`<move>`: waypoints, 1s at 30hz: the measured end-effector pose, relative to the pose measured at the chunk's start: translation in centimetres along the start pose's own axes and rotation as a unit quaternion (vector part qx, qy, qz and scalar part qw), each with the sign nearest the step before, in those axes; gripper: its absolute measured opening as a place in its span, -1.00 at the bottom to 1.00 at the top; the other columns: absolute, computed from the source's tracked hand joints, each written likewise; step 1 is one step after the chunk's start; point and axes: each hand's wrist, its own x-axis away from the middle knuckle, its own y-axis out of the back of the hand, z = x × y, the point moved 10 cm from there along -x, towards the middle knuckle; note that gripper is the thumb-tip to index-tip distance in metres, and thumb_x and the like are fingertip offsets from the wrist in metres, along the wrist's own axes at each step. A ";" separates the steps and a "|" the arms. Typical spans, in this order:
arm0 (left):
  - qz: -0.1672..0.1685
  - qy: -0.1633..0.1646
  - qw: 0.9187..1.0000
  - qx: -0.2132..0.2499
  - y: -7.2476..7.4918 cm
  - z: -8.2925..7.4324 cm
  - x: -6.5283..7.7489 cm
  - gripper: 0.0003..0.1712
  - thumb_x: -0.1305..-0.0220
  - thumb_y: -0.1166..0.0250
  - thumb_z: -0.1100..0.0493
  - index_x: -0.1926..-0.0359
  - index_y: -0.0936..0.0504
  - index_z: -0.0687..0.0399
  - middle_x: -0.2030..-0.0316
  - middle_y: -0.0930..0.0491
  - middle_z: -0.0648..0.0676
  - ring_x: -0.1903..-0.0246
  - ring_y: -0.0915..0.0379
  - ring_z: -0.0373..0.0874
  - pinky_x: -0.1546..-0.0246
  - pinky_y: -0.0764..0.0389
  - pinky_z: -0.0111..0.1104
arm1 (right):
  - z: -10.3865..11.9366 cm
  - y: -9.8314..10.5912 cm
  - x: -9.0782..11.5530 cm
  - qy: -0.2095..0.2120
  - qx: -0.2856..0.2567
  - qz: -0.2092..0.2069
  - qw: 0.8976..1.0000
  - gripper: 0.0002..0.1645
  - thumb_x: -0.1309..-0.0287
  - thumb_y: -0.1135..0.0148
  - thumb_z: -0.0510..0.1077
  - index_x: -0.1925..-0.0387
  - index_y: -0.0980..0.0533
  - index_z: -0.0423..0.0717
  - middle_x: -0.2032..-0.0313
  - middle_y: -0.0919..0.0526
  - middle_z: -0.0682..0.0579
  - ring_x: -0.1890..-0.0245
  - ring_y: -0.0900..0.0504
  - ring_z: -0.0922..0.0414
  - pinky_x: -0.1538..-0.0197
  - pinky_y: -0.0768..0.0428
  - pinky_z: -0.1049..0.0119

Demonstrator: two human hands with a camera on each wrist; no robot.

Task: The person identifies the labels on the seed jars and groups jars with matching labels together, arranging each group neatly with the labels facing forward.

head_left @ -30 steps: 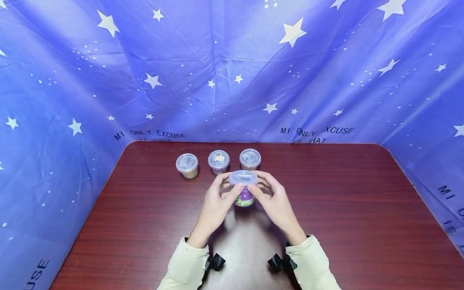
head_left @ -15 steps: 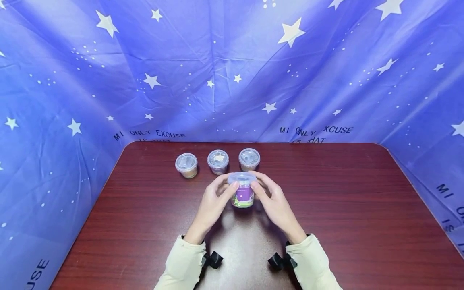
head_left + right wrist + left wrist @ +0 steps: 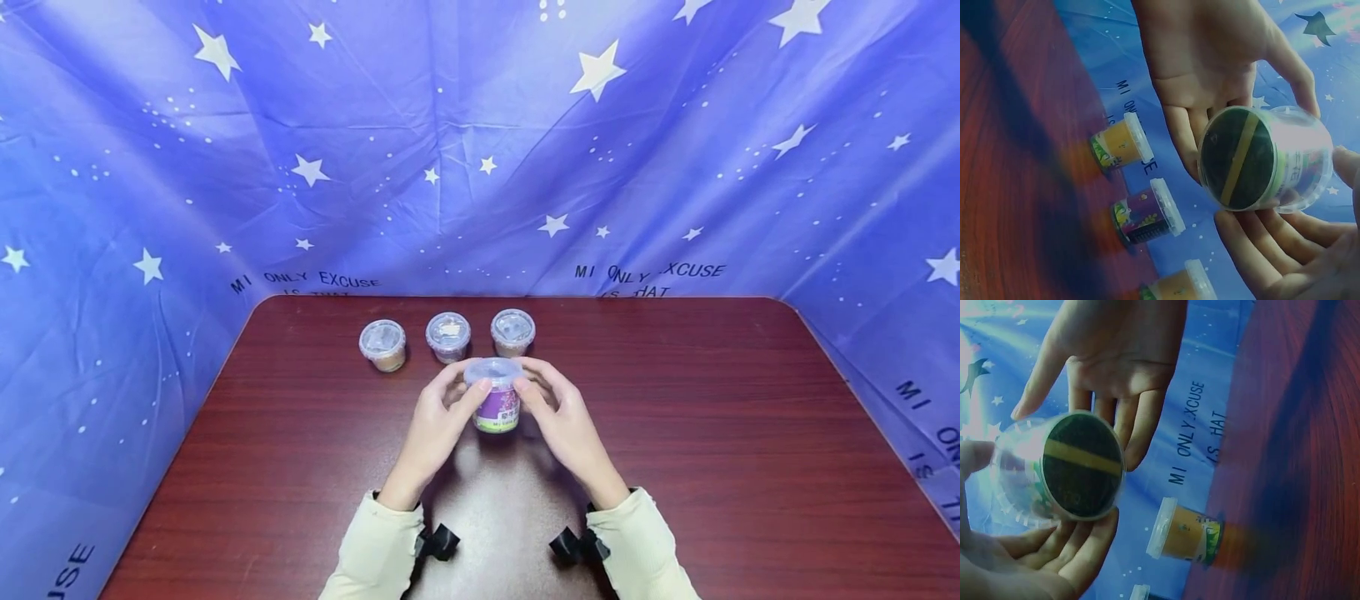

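Held between both hands is a lidded clear plastic cup (image 3: 497,408) with a purple and green label. Its dark round base, crossed by a yellow strip, shows in the left wrist view, and the cup is lifted off the table. My left hand (image 3: 441,417) grips its left side, thumb near the lid rim and fingers curled behind. On the other side my right hand (image 3: 562,421) grips it the same way. Behind them stand three similar lidded cups in a row: a left one (image 3: 383,345), a middle one (image 3: 448,337) and a right one (image 3: 513,332).
The dark red wood-grain table (image 3: 712,433) has rounded far corners. A blue curtain (image 3: 480,125) with white stars and printed words surrounds it on the back and sides. The right wrist view shows a purple-labelled cup (image 3: 1147,212) between two orange-toned ones.
The held cup has turned in my hands, bringing label print and a pinkish picture round to the front. It has shifted slightly left. The three standing cups keep their row.
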 end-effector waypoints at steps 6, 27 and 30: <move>0.013 0.002 0.999 0.029 -0.2 0.2 -0.1 -0.55 -0.42 -0.20 0.18 -0.25 -0.48 0.25 -0.04 -0.63 0.26 -0.01 -0.58 -0.15 -0.07 -0.55 -0.42 | 0.0 -0.2 -0.1 -0.003 -0.003 0.005 1.000 -0.57 -0.43 -0.11 -0.15 -0.26 -0.45 -0.16 -0.05 -0.64 -0.20 0.06 -0.65 0.22 0.04 -0.67 0.33; 0.041 0.037 0.995 0.077 -0.6 0.9 -0.3 -0.50 -0.47 -0.08 0.15 -0.31 -0.40 0.33 -0.10 -0.57 0.34 0.05 -0.57 -0.21 -0.08 -0.58 -0.26 | -1.3 -0.3 -0.1 -0.065 -0.021 0.027 0.997 -0.54 -0.48 -0.04 -0.08 -0.28 -0.40 -0.18 -0.08 -0.61 -0.23 0.07 -0.65 0.23 -0.05 -0.64 0.25; 0.039 0.041 0.995 0.082 -0.5 1.1 -0.3 -0.50 -0.47 -0.07 0.16 -0.32 -0.38 0.32 -0.12 -0.55 0.35 0.02 -0.55 -0.19 -0.11 -0.57 -0.24 | -1.4 -0.2 -0.1 -0.068 -0.022 0.018 0.997 -0.55 -0.46 -0.07 -0.09 -0.28 -0.41 -0.16 -0.08 -0.62 -0.22 0.04 -0.64 0.23 -0.06 -0.62 0.32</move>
